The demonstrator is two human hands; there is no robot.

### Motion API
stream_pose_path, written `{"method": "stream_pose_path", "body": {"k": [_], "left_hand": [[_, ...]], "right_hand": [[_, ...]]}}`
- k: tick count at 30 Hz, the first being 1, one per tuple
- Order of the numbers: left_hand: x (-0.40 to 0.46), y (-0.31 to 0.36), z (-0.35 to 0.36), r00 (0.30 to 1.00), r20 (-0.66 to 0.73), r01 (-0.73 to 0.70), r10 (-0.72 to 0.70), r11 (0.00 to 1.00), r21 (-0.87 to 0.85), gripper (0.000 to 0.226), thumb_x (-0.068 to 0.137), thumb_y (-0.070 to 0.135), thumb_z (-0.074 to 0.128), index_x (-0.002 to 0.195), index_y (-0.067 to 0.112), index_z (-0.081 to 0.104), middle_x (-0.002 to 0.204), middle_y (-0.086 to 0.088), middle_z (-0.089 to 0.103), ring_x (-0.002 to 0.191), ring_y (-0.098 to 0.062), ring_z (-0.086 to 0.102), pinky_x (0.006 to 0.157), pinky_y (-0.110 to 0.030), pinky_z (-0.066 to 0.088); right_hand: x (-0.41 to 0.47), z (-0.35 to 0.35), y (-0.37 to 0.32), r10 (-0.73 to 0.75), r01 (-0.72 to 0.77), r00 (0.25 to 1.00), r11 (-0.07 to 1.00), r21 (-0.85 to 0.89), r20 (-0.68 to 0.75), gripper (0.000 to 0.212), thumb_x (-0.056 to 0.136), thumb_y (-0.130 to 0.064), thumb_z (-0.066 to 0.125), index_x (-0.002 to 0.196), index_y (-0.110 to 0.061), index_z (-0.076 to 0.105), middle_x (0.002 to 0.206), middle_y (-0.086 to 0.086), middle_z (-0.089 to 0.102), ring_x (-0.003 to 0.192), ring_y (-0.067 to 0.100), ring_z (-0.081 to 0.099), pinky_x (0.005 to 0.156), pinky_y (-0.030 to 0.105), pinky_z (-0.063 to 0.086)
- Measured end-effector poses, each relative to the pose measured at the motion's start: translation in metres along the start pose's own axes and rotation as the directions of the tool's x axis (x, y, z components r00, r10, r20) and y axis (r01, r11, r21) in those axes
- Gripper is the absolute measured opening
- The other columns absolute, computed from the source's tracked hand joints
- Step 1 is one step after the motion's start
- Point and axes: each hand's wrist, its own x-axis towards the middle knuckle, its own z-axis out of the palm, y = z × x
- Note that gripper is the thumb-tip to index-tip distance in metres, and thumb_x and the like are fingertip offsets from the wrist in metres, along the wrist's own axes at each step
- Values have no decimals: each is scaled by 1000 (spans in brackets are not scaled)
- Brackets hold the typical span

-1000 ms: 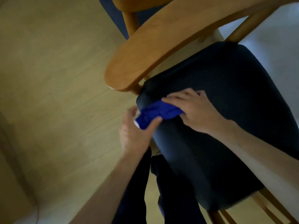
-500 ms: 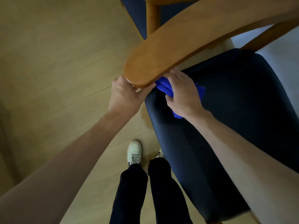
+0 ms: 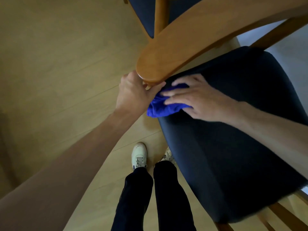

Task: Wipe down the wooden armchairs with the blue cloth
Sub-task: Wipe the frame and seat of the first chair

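Observation:
The wooden armchair's curved armrest (image 3: 191, 45) crosses the upper middle above its dark blue seat cushion (image 3: 233, 147). The blue cloth (image 3: 163, 107) lies bunched on the cushion's front left corner. My right hand (image 3: 198, 99) rests flat on the cloth with its fingers spread and straight. Just left of the cloth, my left hand (image 3: 133, 95) sits under the rounded tip of the armrest, with its fingers curled round the wood post below. The post itself is mostly hidden by the hand and armrest.
A second armchair (image 3: 150, 15) with a blue seat stands beyond at the top. Light wooden floor (image 3: 58, 64) stretches to the left. My legs and white shoes (image 3: 139, 157) stand right by the seat's front left side. A pale floor area shows at the right edge.
My right hand has moved out from under the armrest tip and flattened on the cloth over the seat corner. My left hand has stayed at the armrest end.

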Motion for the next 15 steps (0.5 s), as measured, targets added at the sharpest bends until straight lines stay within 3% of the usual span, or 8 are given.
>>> {"method": "stream_pose_path", "body": {"k": [3,7,12,14,15], "left_hand": [[-1,0,1,1000,-2,4,-4,999,-46,38,73,34,81,77,0,66,70,-9,71,61,-19,67,61,-36,52],[-1,-3,0,1000,12,-10,10,999,-30,41,72,38,79,74,-1,67,67,-10,70,61,-23,68,61,-36,52],[-2,2,-3,1000,-23,10,-10,1000,-3,38,69,34,85,69,3,62,55,5,54,54,-9,51,51,-23,39],[0,1,-3,1000,12,10,-10,1000,3,38,70,36,84,68,4,62,57,2,57,53,-10,50,51,-24,40],[1,1,-3,1000,18,5,-5,1000,0,38,70,37,83,67,5,63,57,2,57,52,-10,50,50,-24,40]], "right_hand": [[21,12,-12,53,-53,999,997,-49,-13,49,82,-2,63,124,-26,67,140,-16,54,128,24,44,105,45,29],[10,34,-35,167,-166,986,985,54,-21,52,77,6,59,115,-28,70,135,-22,56,124,19,42,102,42,29],[-28,37,-38,29,-91,954,976,197,297,51,75,8,56,102,-33,70,127,-33,56,121,6,32,105,26,19],[-18,27,-39,35,-94,961,974,205,273,49,74,8,57,98,-33,71,125,-33,58,120,5,35,108,28,18],[-11,22,-36,71,-109,978,976,188,196,49,72,8,57,97,-32,71,125,-31,58,122,8,39,111,34,19]]}}
